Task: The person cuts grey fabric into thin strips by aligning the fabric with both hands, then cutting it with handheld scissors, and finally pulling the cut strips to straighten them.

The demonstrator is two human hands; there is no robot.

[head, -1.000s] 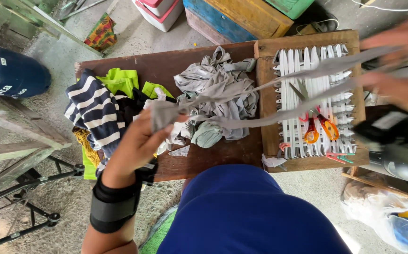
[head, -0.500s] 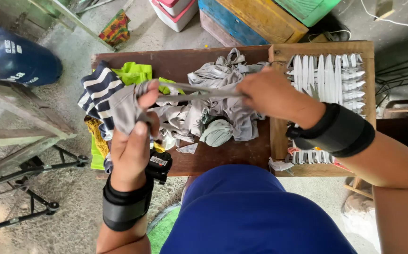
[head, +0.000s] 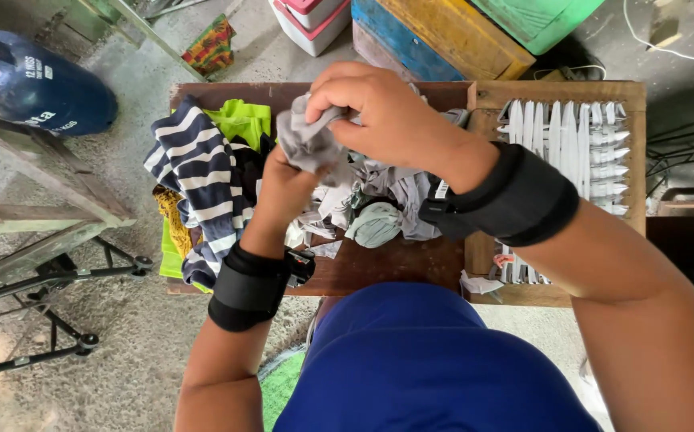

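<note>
Both hands meet over a low wooden table (head: 395,268). My left hand (head: 284,186) is closed around a bunched grey cloth strip (head: 305,140), held upright. My right hand (head: 379,112) comes over from the right and pinches the top of the same grey bundle. Each wrist wears a black band. Below the hands lies a pile of grey fabric scraps (head: 379,204). A navy and white striped garment (head: 195,172) and a lime green cloth (head: 239,122) lie at the table's left end.
A wooden frame with white slats (head: 579,136) sits on the table's right side. A dark blue gas cylinder (head: 39,92) lies at far left, coloured crates (head: 443,28) stand behind the table, and a black metal stand (head: 51,276) is at lower left.
The long grey strip, stretched between my far-apart hands a second ago, is now gathered into a bunch. My right hand moved left to meet my left hand.
</note>
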